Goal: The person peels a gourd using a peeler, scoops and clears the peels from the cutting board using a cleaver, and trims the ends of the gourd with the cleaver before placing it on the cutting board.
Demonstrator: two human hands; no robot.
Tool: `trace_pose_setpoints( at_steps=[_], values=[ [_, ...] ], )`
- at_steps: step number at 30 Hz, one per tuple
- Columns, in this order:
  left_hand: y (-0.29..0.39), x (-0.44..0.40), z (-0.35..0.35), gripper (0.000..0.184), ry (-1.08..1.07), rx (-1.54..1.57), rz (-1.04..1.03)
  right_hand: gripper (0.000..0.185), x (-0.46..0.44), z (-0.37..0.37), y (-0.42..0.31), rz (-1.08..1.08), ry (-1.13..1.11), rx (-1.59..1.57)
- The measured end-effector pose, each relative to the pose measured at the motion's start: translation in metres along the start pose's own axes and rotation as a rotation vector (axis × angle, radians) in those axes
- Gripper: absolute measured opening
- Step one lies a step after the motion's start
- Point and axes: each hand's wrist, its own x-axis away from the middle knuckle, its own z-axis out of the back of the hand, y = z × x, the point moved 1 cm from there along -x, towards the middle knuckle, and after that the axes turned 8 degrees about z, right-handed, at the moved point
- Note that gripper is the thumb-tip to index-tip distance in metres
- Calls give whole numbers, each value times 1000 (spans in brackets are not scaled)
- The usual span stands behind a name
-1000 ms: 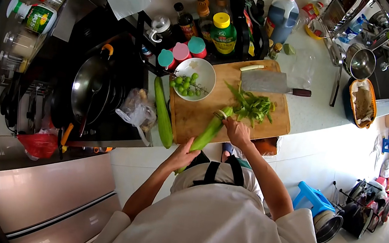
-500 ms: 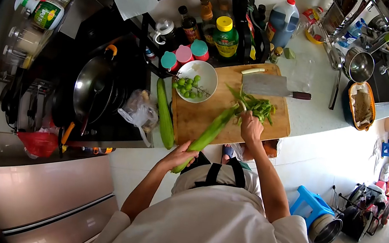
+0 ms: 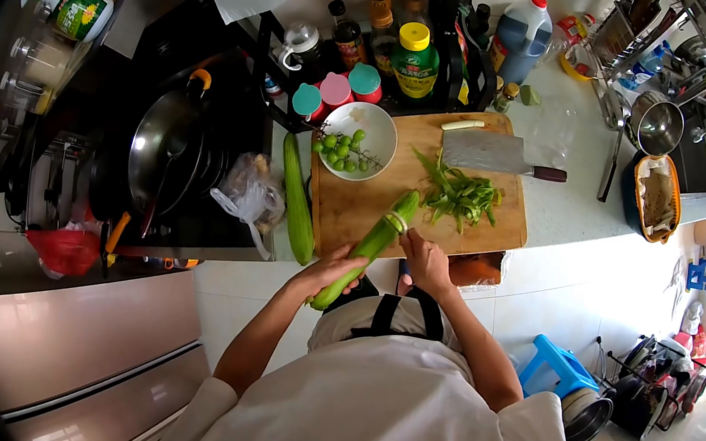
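My left hand (image 3: 334,274) is wrapped around the lower end of a long green luffa gourd (image 3: 375,240), which slants up over the front edge of the wooden cutting board (image 3: 341,210). In my right hand (image 3: 426,262) is a pale peeler (image 3: 396,221), its head against the gourd's upper part; my fingers cover its handle. A heap of green peelings (image 3: 463,198) lies on the board just beyond that hand. Behind the heap rests a cleaver (image 3: 484,151) with a dark handle, beside a short pale vegetable piece (image 3: 463,125).
A white bowl (image 3: 384,126) with green grapes stands at the board's left back. Another luffa gourd (image 3: 296,203) lies left of the board. Farther left are a plastic bag (image 3: 247,192) and a wok (image 3: 161,144) on the stove. Bottles (image 3: 415,62) line the back; an orange-rimmed basket (image 3: 659,196) sits right.
My right hand has moved left and toward my body with the peeler, away from the peelings. The held gourd has shifted slightly, and its upper end now shows.
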Motion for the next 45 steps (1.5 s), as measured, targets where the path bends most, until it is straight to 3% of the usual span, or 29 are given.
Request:
trace_pose_setpoints(
  at_steps=[6,13,17,22,30,34,38,42,45],
  values=[
    [-5,-2,-4,46,100,-190,-117,25,-8,-4,6,65,-136,123],
    [-15,-7,-3,47,163,-221,-175,25,-41,-2,34,71,-4,198],
    [-12,-2,-2,49,205,-141,-173,26,-51,-4,41,38,-7,250],
    [-14,3,-8,50,186,-261,-234,28,-65,14,76,-18,2,395],
    [-18,-5,4,43,91,-118,-87,24,-48,44,70,-44,298,406],
    [-17,-11,8,42,84,-76,-31,21,-37,64,52,56,530,230],
    [-25,-18,15,44,107,-68,25,23,-16,50,75,-58,214,308],
    [-29,-39,30,44,-48,-37,36,26,-8,51,40,-177,295,143],
    [-6,-9,1,48,185,-96,-2,27,-6,46,44,-157,292,106]
  ],
)
